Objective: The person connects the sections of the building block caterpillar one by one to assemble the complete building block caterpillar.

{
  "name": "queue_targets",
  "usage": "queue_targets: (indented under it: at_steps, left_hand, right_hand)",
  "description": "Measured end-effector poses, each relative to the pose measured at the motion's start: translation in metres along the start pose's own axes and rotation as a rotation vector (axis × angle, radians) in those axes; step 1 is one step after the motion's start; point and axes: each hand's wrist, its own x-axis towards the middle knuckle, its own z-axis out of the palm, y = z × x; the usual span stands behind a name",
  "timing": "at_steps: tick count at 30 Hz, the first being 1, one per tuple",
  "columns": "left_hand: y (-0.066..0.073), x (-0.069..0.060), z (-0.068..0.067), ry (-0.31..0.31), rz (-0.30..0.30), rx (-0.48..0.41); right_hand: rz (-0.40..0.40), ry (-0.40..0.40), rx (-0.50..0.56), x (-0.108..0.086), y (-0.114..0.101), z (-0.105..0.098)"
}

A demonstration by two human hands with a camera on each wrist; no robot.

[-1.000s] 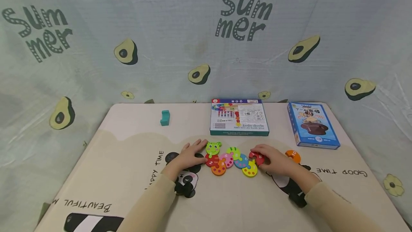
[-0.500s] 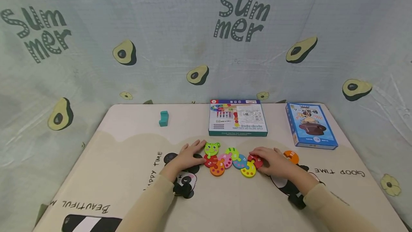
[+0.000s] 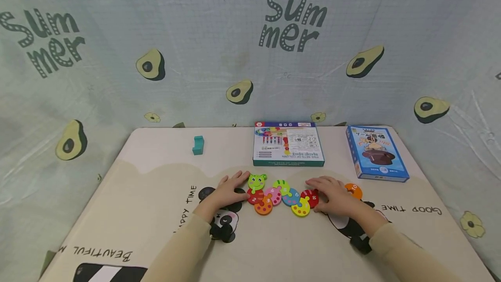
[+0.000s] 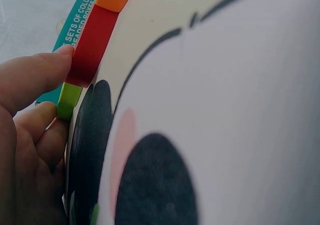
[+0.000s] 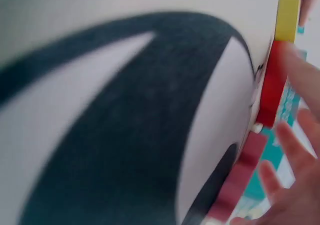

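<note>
A caterpillar number puzzle lies on the table in the head view, its round pieces joined in a zigzag. My left hand (image 3: 226,194) is at its left end. The thumb touches the red piece numbered 2 (image 4: 92,47), and the fingertips reach beside the green face piece (image 3: 256,182). At the other end, my right hand (image 3: 332,195) is spread around the red piece numbered 8 (image 3: 310,198), which sits against the yellow piece (image 3: 300,207). The right thumb is blurred close to that red piece. A dark pink piece (image 5: 240,175) lies by the right fingers in the right wrist view.
An orange piece numbered 10 (image 3: 354,191) lies behind the right hand. Two boxes stand farther back, a white and teal one (image 3: 288,145) and a blue one (image 3: 376,153). A teal block (image 3: 198,145) is at the back left. Panda prints cover the tabletop (image 3: 266,247).
The right fingers have loosened and drawn back from the red piece numbered 8, leaving it against the yellow piece. The left hand keeps its place. The head view has shifted slightly.
</note>
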Motion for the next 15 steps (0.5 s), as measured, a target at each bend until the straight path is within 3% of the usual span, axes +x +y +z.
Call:
queue_targets:
  at_steps: [6, 15]
  left_hand:
    - [0.000, 0.001, 0.001, -0.004, 0.006, 0.001]
    - [-0.001, 0.002, 0.001, 0.007, 0.010, -0.003]
  right_hand:
    - [0.037, 0.073, 0.102, -0.012, 0.017, -0.014]
    - [0.119, 0.034, 0.105, -0.023, 0.024, -0.016]
